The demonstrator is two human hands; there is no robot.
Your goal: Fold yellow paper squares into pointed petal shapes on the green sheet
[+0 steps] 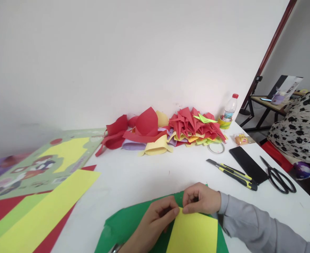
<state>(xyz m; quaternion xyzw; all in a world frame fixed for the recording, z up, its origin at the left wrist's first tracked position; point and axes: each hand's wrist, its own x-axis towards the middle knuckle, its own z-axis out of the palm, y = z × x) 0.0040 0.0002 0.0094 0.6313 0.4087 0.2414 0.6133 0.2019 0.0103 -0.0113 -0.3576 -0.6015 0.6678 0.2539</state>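
Observation:
A yellow paper sheet (194, 233) lies over a dark green sheet (128, 219) at the table's front edge. My left hand (156, 219) pinches the yellow paper's upper left corner between thumb and fingers. Right beside it, my right hand (200, 198) grips the same corner, its fingers curled and its thumb on the paper's top edge. The fingertips of both hands almost touch. The lower part of the yellow sheet runs out of view.
Yellow, light green and red strips (46, 211) lie left by a printed green board (73, 154). Folded paper pieces (146, 123) line the wall near a bottle (230, 109). Cutters (233, 174), a black phone-like slab (248, 164) and scissors (278, 175) lie right. A person in patterned cloth (299, 123) is beyond.

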